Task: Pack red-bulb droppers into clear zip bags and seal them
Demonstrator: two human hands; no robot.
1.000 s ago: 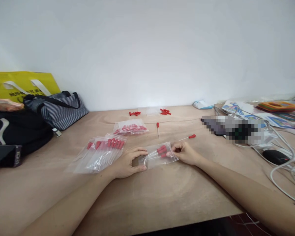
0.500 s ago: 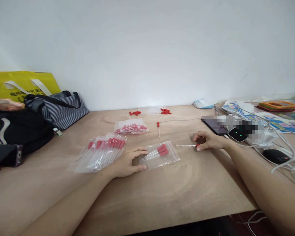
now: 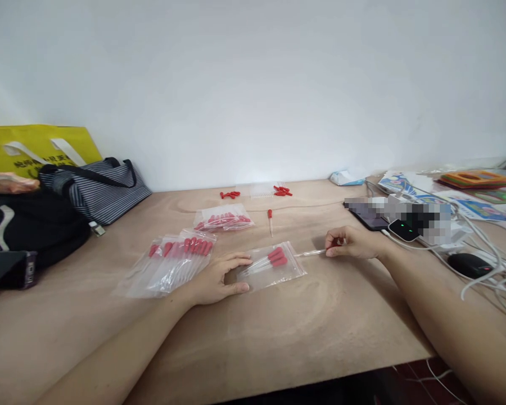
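Observation:
My right hand (image 3: 348,242) pinches a glass dropper (image 3: 314,252) by its red rubber bulb, which the fingers mostly cover. The dropper's thin tip points left, at the right-hand edge of a clear zip bag (image 3: 290,270). Inside that bag lie several droppers (image 3: 277,256), bulbs to the right. My left hand (image 3: 219,279) lies on the table with thumb and fingers apart, fingertips at the bag's left edge. A single dropper (image 3: 270,219) rests on the table behind the bag. Left of my left hand, overlapping bags of droppers (image 3: 172,270) are fanned out.
Another bag of droppers (image 3: 223,218) lies farther back. Loose red bulbs (image 3: 230,195) and glass tubes (image 3: 261,191) are near the wall. To the right are a phone (image 3: 365,216), a black mouse (image 3: 470,265) and tangled cables. A striped bag (image 3: 105,191) stands left.
My right hand has moved left a little, bringing the dropper's tip to the bag's edge. My left hand stays in place; the view has shifted slightly.

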